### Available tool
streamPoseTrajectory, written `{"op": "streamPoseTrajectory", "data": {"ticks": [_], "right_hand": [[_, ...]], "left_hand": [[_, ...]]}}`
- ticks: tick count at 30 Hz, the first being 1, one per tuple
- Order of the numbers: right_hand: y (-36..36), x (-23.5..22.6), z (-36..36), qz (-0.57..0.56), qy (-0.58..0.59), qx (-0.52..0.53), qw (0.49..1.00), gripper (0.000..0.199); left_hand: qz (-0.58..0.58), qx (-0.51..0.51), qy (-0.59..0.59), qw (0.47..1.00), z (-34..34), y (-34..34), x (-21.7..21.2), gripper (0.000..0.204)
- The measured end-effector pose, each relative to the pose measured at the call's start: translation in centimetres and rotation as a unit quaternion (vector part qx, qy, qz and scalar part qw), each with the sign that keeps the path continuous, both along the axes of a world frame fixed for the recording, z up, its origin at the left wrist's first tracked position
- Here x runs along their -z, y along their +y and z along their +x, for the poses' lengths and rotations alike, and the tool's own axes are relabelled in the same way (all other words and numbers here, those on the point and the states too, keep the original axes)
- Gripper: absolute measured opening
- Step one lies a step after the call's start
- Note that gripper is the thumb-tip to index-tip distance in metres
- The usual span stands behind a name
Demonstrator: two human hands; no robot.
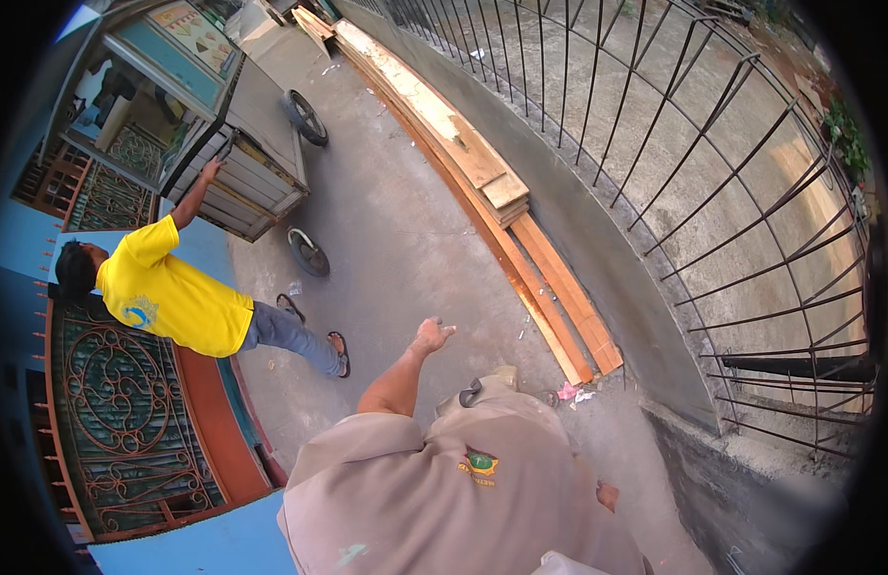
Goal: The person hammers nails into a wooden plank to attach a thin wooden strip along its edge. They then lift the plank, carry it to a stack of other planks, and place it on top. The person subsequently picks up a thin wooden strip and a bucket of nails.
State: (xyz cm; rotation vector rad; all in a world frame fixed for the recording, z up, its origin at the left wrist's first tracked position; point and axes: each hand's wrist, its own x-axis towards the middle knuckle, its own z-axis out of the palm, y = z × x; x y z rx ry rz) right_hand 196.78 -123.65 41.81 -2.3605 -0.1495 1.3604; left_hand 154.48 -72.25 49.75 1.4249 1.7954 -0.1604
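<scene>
Fingers apart on the empty left hand (431,335); right hand (607,495) mostly hidden, can't tell; planks (475,158) line the wall (597,249), likely sparing the lane (396,254).

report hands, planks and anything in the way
Left hand looks empty; right hand mostly hidden. Planks lying along wall. Cart and person ahead, to the left.
</scene>
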Motion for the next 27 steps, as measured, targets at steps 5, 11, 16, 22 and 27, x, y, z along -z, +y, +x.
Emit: {"op": "streamPoseTrajectory", "data": {"ticks": [5, 11, 16, 22, 27], "right_hand": [[4.6, -0.9, -1.3, 0.022, -0.025, -0.174, 0.984, 0.027], [15.1, -3.1, -2.7, 0.076, -0.174, -0.190, 0.963, 0.042], [16.6, -4.6, -2.0, 0.069, -0.141, -0.298, 0.942, 0.043], [12.9, -0.6, 5.8, -0.004, 0.045, -0.279, 0.959, 0.037], [12.7, 5.4, 10.8, -0.025, 0.078, -0.219, 0.972, 0.026]], "left_hand": [[0.015, -0.227, -0.229, 0.947, 2.4, -2.2, -3.1, 0.060], [0.012, -0.005, -0.113, 0.994, -2.2, -11.6, 8.2, 0.051], [-0.096, -0.035, 0.039, 0.994, -8.5, -19.3, 9.7, 0.043], [-0.011, -0.366, -0.086, 0.927, -6.5, -25.9, 3.9, 0.057], [-0.074, -0.224, -0.043, 0.971, 3.9, -33.2, 5.2, 0.075]]}}
